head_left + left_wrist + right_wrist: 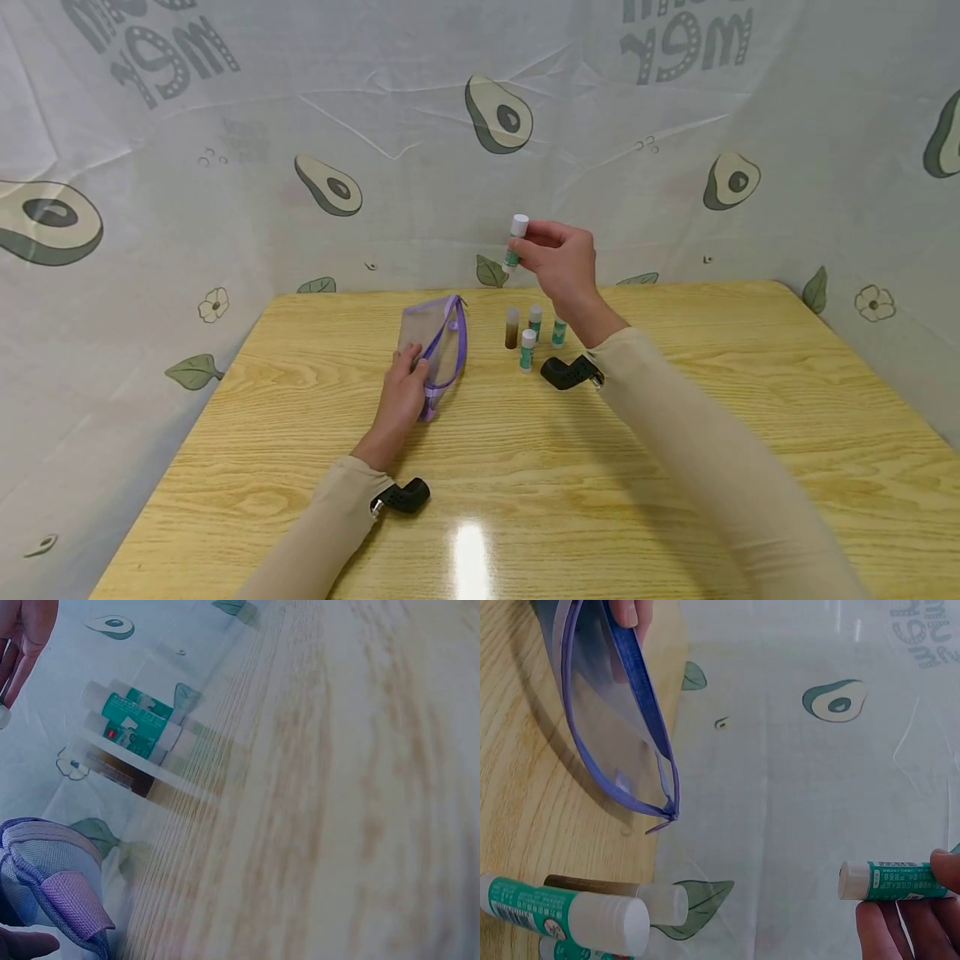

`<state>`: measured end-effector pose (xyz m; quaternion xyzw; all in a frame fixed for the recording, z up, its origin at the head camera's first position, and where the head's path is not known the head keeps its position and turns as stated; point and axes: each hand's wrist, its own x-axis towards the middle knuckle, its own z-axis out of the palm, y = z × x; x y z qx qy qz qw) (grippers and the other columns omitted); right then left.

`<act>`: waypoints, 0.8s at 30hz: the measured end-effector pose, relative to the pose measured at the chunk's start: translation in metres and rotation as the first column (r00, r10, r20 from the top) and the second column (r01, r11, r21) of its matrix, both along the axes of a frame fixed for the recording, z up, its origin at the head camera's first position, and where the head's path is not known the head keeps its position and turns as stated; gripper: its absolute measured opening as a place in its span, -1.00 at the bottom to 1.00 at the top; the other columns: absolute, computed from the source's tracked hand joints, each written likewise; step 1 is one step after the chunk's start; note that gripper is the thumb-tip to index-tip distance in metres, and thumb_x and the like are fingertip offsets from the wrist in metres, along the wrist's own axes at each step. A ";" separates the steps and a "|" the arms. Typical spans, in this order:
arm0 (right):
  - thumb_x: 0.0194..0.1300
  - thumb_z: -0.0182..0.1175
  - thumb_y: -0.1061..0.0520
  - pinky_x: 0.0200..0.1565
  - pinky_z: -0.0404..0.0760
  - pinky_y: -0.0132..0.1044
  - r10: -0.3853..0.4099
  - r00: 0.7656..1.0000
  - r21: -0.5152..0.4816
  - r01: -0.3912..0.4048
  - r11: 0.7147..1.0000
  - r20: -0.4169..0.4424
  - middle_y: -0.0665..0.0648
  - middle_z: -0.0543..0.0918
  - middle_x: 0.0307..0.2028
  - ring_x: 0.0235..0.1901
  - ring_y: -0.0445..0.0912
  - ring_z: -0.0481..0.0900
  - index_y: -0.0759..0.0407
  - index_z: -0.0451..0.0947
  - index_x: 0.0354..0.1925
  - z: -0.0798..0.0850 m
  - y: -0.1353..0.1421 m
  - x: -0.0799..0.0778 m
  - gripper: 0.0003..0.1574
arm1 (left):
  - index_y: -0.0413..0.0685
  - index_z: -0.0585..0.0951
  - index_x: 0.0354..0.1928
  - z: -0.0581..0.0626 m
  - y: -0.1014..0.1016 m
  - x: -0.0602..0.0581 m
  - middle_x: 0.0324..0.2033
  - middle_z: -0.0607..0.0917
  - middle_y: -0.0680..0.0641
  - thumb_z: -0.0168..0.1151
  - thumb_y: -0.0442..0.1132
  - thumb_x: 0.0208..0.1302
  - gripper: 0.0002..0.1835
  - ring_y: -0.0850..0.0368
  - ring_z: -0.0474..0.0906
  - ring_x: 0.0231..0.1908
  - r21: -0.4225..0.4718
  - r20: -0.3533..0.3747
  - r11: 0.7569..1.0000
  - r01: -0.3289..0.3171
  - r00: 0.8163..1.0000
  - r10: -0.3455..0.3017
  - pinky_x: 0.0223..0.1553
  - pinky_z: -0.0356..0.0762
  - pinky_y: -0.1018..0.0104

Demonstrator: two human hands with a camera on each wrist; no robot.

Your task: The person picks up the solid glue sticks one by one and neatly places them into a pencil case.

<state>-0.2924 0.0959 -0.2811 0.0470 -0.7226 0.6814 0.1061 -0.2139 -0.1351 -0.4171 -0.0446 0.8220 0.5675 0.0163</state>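
Avocado-print sheeting (420,50) backs the tabletop (750,350). Right hand (567,260) pinches a glue stick (513,252) above four standing tubes (527,352); left hand's fingers (405,357) grip the purple-trimmed pouch (422,323). Apparently a carrying step, next needing the pouch held open

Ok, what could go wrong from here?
The white-capped, green-labelled cylindrical tube is pinched in the right hand, up in the air, so it could slip and drop. The brown cylindrical tube and three green-labelled, white-capped tubes stand upright close together; a low sweep might topple them. The see-through pouch with purple trim, held by the left hand, could fold and narrow its mouth.
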 end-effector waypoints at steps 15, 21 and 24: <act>0.43 0.41 0.16 0.17 0.77 -0.17 0.010 1.000 0.005 -0.010 1.000 0.007 0.26 0.74 0.13 0.02 -0.02 0.78 0.27 0.67 0.26 -0.001 -0.022 -0.002 -0.52 | -0.23 0.18 0.66 0.001 -0.001 0.000 0.71 0.02 -0.21 -0.21 -0.12 0.72 -0.39 -0.20 -0.34 0.73 0.006 -0.016 1.000 0.012 1.000 -0.012 0.69 -0.30 -0.26; 0.43 0.41 0.17 0.16 0.77 -0.16 0.006 1.000 0.017 -0.006 1.000 0.017 0.27 0.74 0.14 0.08 0.05 0.76 0.27 0.67 0.25 -0.003 -0.032 -0.002 -0.53 | -0.23 0.19 0.65 0.000 0.000 -0.001 0.71 0.02 -0.21 -0.22 -0.13 0.72 -0.40 -0.20 -0.33 0.73 0.008 -0.017 1.000 0.010 1.000 -0.010 0.70 -0.30 -0.24; 0.42 0.41 0.18 0.15 0.77 -0.14 0.007 1.000 0.028 -0.008 1.000 0.021 0.27 0.75 0.14 0.10 0.08 0.76 0.27 0.68 0.24 -0.004 -0.037 -0.002 -0.54 | -0.22 0.18 0.66 0.000 0.000 -0.001 0.72 0.01 -0.19 -0.23 -0.13 0.72 -0.40 -0.19 -0.34 0.73 0.011 -0.012 1.000 0.011 1.000 -0.011 0.70 -0.30 -0.24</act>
